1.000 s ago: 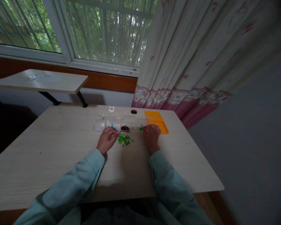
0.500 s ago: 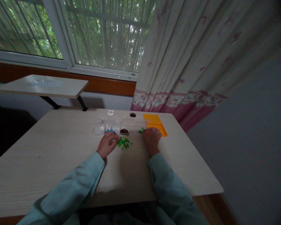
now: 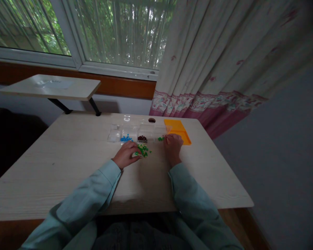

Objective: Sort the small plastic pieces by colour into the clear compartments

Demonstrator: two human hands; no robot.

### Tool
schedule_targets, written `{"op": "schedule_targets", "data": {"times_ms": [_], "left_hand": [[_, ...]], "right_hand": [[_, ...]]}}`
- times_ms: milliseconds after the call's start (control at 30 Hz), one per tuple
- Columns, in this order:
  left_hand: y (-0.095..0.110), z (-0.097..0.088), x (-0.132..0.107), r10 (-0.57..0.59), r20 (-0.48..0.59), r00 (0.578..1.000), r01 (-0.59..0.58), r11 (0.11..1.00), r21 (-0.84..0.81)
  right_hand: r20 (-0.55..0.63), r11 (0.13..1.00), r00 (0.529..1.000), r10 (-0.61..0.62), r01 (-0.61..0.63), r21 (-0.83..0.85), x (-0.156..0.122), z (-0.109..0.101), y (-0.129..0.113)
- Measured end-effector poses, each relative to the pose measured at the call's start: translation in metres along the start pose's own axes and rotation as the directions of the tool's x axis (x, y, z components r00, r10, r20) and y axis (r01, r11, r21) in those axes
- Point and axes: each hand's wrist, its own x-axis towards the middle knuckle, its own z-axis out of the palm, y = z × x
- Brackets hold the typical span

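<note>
A loose pile of small green and yellow pieces (image 3: 144,150) lies on the desk. My left hand (image 3: 125,155) reaches the pile's left edge, thumb and fingers apart around some pieces. Behind the pile stands a clear plastic box (image 3: 114,136) with compartments. Blue pieces (image 3: 126,138) fill part of one, dark brown pieces (image 3: 142,139) another, and a few green pieces (image 3: 160,139) lie in the rightmost. Over that rightmost compartment is my right hand (image 3: 173,146), its fingertips pinched together. Whatever may be between those fingertips is too small to make out.
An open yellow case (image 3: 177,127) lies right of the clear box, partly behind my right hand. A round cable hole (image 3: 151,120) sits near the desk's back edge. A raised shelf (image 3: 75,88) stands at the back left, and a curtain (image 3: 193,100) hangs behind.
My left hand has moved right onto the pile's edge, uncovering more of the blue pieces. My right hand stays at the rightmost compartment. The whole view has shifted slightly.
</note>
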Motion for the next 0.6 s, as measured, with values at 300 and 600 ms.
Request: {"op": "schedule_targets", "data": {"times_ms": [300, 600], "left_hand": [[0.009, 0.007, 0.002, -0.072, 0.005, 0.997, 0.070, 0.987, 0.142], [0.027, 0.017, 0.012, -0.213, -0.081, 0.974, 0.228, 0.915, 0.333]], "right_hand": [[-0.035, 0.978, 0.987, -0.159, 0.162, 0.128, -0.010, -0.006, -0.032], [-0.015, 0.965, 0.982, -0.188, 0.188, 0.181, -0.015, -0.006, -0.043]]}}
